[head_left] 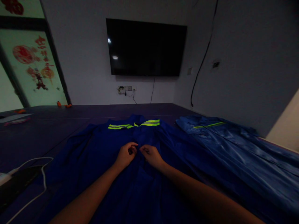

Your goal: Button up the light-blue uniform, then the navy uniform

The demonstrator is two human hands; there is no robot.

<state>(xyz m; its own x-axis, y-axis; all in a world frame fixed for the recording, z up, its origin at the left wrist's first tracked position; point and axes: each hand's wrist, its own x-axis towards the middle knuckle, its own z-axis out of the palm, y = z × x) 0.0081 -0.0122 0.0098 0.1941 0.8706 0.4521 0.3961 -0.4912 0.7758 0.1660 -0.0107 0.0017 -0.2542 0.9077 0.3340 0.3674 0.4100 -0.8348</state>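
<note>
A dark blue work jacket [98, 155] with yellow reflective stripes lies spread flat on the dark table, collar pointing away from me. My left hand [126, 154] and my right hand [150, 154] meet at the middle of the jacket's front. Both have their fingers curled in a pinch on the front edges of the fabric. What small part sits between the fingertips is too dark to make out.
A second blue jacket [233, 146] lies to the right. A white cable [37, 174] and a dark device lie at the left front edge. The dark table [70, 118] reaches the wall, where a black television [146, 46] hangs.
</note>
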